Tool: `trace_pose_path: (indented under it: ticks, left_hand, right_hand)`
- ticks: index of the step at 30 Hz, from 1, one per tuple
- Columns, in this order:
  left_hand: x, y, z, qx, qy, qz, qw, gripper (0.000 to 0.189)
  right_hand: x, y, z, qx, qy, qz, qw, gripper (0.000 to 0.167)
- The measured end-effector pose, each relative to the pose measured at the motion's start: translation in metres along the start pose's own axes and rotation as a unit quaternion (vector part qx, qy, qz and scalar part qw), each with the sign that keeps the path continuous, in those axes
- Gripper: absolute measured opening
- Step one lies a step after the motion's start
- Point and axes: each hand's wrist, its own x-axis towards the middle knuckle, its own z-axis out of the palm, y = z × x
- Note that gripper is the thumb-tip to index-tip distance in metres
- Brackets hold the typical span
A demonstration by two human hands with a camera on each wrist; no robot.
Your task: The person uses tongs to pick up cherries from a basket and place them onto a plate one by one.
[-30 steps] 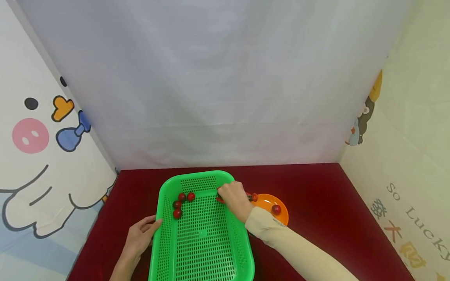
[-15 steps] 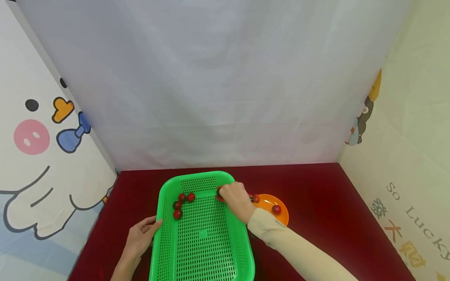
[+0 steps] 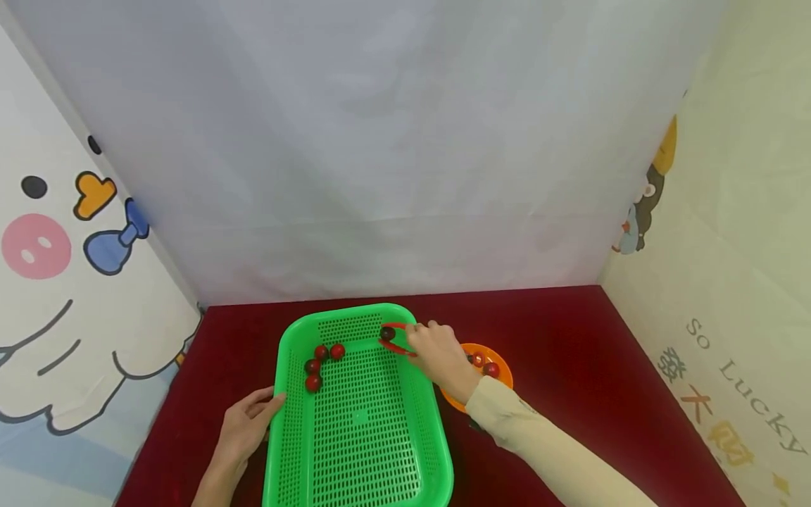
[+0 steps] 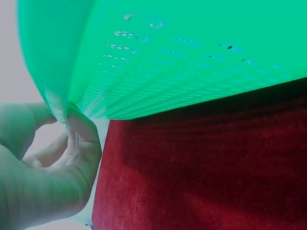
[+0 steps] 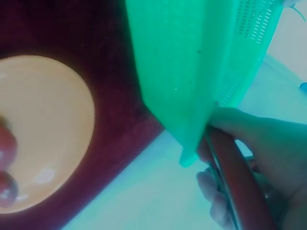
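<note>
In the head view my left hand (image 3: 247, 426) is at the left rim of a green perforated basket (image 3: 434, 436); in the left wrist view its thumb and finger pinch that rim. My right hand (image 3: 443, 355) grips red tongs (image 5: 242, 182) over the basket's far right side. Between the tong tips sits a dark red cherry tomato (image 3: 388, 334); whether both tips press on it I cannot tell. Several cherry tomatoes (image 3: 313, 383) lie in the basket's far left corner. Partly behind my right hand, an orange plate (image 3: 505, 377) bears a red tomato (image 3: 491, 369).
The dark red table cloth (image 3: 551, 338) spreads around the basket and plate. Grey-white curtain (image 3: 405, 176) stands at the back, with printed panels on both sides. The right wrist view shows two tomatoes on the plate (image 5: 53, 105), partly cut off.
My right hand has moved rightward, and the tongs and the tomato between their tips now show more plainly. The left hand stays at the rim. The whole head view has shifted slightly.
</note>
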Motion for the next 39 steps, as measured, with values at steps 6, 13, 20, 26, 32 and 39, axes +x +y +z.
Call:
trace_pose_path:
  ticks: [6, 13, 20, 26, 32, 39]
  left_hand:
    - [0.001, 0.000, -0.001, 0.009, -0.002, -0.002, 1.0000, 0.062]
    - [0.001, -0.002, 0.001, -0.001, 0.003, 0.003, 1.0000, 0.059]
    - [0.002, -0.005, 0.001, -0.012, 0.004, 0.004, 0.9999, 0.060]
    - [0.002, -0.004, 0.001, -0.022, 0.008, 0.000, 0.9997, 0.059]
    - [0.002, -0.004, 0.002, -0.022, 0.010, 0.000, 0.9997, 0.059]
    - [0.003, -0.006, 0.004, -0.024, 0.013, 0.007, 0.9996, 0.060]
  right_hand:
    - [-0.010, 0.008, 0.010, 0.056, 0.067, 0.007, 0.9962, 0.048]
    - [-0.023, 0.015, 0.021, 0.118, 0.146, 0.011, 0.9822, 0.049]
    - [-0.036, 0.019, 0.027, 0.179, 0.184, 0.037, 0.9658, 0.062]
    - [-0.044, 0.021, 0.034, 0.192, 0.215, 0.060, 0.9556, 0.066]
    - [-0.053, 0.023, 0.041, 0.210, 0.245, 0.078, 0.9432, 0.069]
    - [-0.064, 0.027, 0.048, 0.240, 0.261, 0.089, 0.9309, 0.069]
